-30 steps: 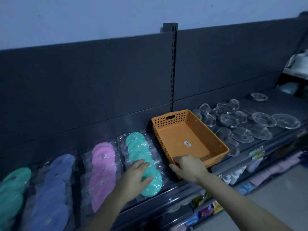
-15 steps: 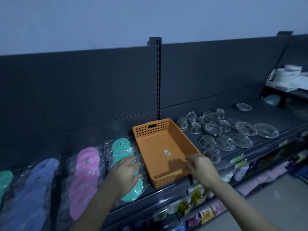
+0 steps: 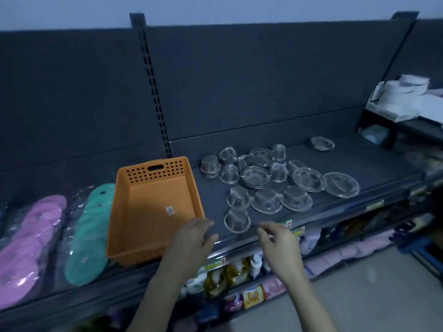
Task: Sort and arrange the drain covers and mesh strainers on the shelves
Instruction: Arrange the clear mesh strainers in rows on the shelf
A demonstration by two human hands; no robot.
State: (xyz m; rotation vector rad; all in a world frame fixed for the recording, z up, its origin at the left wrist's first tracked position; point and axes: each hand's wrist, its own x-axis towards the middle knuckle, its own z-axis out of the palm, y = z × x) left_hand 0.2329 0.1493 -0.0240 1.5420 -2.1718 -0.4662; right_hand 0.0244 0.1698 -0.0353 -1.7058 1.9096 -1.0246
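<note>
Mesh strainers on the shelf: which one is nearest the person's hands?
The mesh strainer at the front edge, right of the orange basket: it lies before the left hand and right hand, the others farther back.

Dim bluish light covers a dark grey back panel [image 3: 263,80] split by a slotted upright [image 3: 153,87], under a pale wall [image 3: 215,8]. A dark shelf [image 3: 359,159] runs along its foot; pale floor [image 3: 383,295] shows lower right.

One orange basket [image 3: 153,200], one pink drain-cover row [image 3: 31,240], one teal drain-cover row [image 3: 88,236], roughly sixteen mesh strainers [image 3: 256,177].
</note>
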